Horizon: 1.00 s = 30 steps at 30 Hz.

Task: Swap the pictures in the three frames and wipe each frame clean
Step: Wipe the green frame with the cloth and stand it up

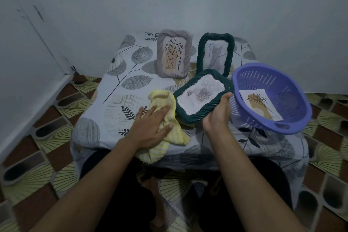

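Wiping seems at hand: the right hand (216, 113) grips the tilted green frame (202, 95) by its near edge. Just beside it, the left hand (150, 126) lies flat, fingers spread, on the yellow cloth (160, 98), which likely needs gathering next.

Both forearms are bare, right back to where they pass out of sight. The left hand (150, 126) and the right hand (216, 117) are bare as well, and a short nail shows on the left thumb. Dark, nearly black cloth covers the lap and both thighs; I cannot tell whether it is shorts or trousers. Below the near edge of the table (94, 133), in the dim gap between the legs, a bare foot (148, 184) shows.
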Each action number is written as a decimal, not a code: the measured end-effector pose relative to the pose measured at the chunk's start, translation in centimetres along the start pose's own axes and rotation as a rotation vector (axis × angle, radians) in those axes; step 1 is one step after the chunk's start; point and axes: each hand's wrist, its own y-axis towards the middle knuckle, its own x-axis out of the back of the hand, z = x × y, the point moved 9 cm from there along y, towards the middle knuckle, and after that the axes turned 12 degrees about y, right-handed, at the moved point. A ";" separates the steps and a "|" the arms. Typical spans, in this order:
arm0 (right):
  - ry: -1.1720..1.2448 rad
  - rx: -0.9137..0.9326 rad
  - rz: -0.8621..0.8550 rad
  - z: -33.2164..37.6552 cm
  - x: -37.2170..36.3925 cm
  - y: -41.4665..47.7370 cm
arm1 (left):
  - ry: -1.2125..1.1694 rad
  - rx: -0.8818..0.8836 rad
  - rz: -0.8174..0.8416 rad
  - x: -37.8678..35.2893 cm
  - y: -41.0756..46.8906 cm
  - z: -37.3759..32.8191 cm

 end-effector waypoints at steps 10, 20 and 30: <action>0.039 -0.041 -0.055 -0.2 0.4 0.5 | -0.151 0.181 -0.237 2.3 0.0 4.5; -0.006 -0.155 0.032 -3.3 -0.9 -1.1 | -0.053 0.676 -0.344 3.6 -1.3 12.6; -0.071 -0.356 0.116 -5.7 -1.2 -1.5 | -0.002 0.555 -0.482 5.7 -1.1 8.8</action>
